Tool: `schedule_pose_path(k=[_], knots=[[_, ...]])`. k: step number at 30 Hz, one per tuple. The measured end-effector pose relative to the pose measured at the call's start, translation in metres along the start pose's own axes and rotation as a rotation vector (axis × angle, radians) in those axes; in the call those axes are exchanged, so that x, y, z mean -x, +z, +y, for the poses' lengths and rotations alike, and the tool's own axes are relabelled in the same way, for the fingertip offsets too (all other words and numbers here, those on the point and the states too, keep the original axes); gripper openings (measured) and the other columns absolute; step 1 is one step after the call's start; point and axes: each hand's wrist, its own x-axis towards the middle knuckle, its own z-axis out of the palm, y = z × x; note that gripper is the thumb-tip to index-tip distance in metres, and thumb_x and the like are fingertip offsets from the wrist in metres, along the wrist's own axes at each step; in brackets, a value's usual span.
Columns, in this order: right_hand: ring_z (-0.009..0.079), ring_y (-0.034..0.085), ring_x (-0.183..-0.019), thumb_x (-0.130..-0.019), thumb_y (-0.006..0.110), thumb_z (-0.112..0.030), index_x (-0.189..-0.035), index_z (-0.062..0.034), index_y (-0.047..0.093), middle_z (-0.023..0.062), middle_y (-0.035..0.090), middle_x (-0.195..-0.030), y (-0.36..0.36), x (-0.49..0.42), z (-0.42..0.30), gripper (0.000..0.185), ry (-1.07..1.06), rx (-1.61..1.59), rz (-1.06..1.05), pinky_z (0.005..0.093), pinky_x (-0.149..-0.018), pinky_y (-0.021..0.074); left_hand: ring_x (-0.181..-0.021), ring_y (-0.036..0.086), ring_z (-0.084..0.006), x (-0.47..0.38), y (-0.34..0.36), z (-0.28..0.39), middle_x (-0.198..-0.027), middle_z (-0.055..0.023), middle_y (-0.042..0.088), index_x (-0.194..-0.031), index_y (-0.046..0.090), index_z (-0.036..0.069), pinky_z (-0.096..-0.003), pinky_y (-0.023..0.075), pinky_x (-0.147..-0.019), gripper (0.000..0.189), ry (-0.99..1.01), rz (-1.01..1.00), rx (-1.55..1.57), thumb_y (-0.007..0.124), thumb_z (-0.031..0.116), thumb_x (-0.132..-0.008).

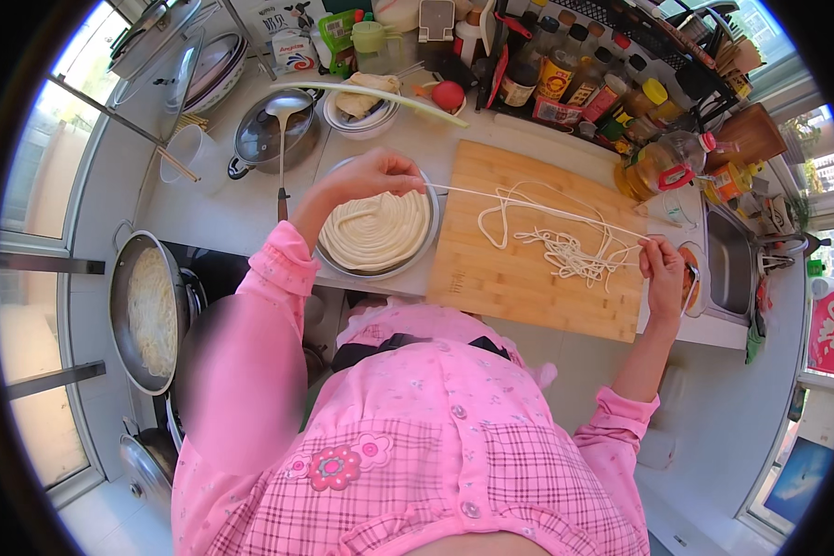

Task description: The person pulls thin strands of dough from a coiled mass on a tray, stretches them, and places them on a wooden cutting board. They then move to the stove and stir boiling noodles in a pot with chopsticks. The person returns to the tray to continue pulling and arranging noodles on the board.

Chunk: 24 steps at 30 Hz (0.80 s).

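A thin dough noodle strand (535, 206) is stretched taut between my two hands above a wooden cutting board (486, 278). My left hand (389, 172) pinches its left end, over the upper edge of a round metal pan (427, 243). In that pan lies a thicker dough rope (375, 233) wound in a flat spiral. At the board's right edge, my right hand (657, 260) pinches the strand between thumb and fingers. Loose noodle strands (577, 257) lie tangled on the right part of the board, with some loops trailing up and left.
On the stove at left sits a wok (151, 313) of pale noodles in liquid. Behind the pan stand a lidded pot (271, 139) with a ladle (283, 139) and stacked bowls (361, 121). Sauce bottles (559, 73) fill a rack; a sink (730, 250) is at right.
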Motion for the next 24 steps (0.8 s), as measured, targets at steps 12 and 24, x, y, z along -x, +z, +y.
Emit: schedule_pose_path(k=[12,24], knots=[[0.0370,0.053,-0.113,-0.084,0.065,-0.013,-0.115,-0.0010,0.061,0.0214,0.057,-0.123,0.135,-0.043,0.037,0.034,-0.459,1.080,-0.025,0.0445,-0.096,0.0425,-0.066,0.047,-0.0047,0.040,-0.001,-0.041,-0.072,0.0038,0.056,-0.091,0.067,0.001,-0.0216,0.0403,-0.061,0.023,0.013,0.135,0.034,0.058,0.023,-0.093],[0.0245,0.055,-0.059,-0.090,0.059,-0.021,-0.095,-0.0081,0.071,0.0132,0.057,-0.064,0.255,-0.046,-0.010,0.018,-0.323,0.499,-0.526,0.0354,-0.057,0.0440,-0.059,0.045,-0.0046,0.073,-0.011,-0.009,-0.066,0.0032,0.055,-0.088,0.069,0.002,-0.0227,0.0378,-0.053,0.018,0.014,0.249,-0.071,0.064,0.020,-0.089]])
